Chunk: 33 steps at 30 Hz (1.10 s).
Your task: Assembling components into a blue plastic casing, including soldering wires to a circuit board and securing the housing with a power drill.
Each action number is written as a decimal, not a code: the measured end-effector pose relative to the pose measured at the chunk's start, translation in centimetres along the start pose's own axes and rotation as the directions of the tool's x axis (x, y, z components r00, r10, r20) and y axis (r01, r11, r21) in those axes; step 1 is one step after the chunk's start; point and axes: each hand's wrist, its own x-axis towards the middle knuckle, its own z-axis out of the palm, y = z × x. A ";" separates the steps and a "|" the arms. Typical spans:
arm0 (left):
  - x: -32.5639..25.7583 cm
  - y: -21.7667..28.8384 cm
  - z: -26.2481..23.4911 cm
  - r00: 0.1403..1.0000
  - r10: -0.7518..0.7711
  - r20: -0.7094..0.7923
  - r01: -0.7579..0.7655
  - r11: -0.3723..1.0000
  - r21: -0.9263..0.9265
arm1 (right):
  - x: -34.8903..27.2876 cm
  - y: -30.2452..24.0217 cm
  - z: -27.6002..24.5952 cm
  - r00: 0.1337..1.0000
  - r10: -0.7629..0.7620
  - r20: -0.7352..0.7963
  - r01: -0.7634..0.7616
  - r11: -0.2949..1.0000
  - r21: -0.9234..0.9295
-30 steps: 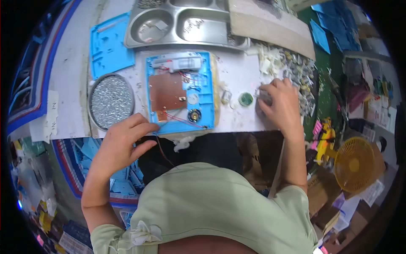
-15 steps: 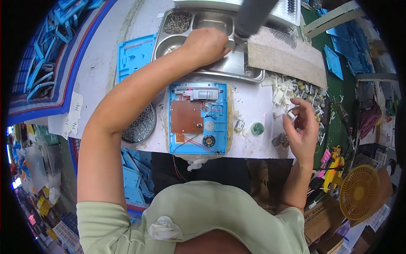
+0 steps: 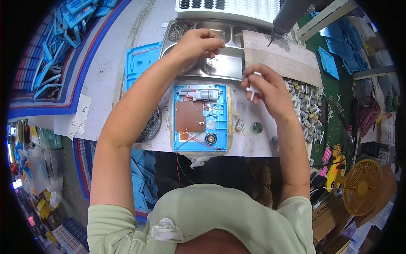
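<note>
My left hand is over the steel compartment tray, fingers and thumb pinched together. Anything between those fingertips is too small to make out. My right hand grips a small white plastic part in front of the tray's right end. Between my arms lies an opened blue plastic casing, holding a brown circuit board, a round black speaker, a grey-white mechanism and thin wires. Small screws fill the tray's far left compartment.
A dark powered screwdriver hangs at the far right above a flat board. Small metal motors are heaped at right. A round dish of screws sits beside my left forearm. A blue cover lies left of the tray.
My right hand has moved left and away from the heap, carrying the white plastic part. My left hand stays over the tray. The hanging screwdriver has swung to the right.
</note>
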 end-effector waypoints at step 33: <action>-25.5 -3.7 4.8 0.979 -0.200 -0.045 0.085 0.594 -0.800 | -9.9 2.8 9.9 0.599 -0.765 0.239 0.765 0.458 -0.452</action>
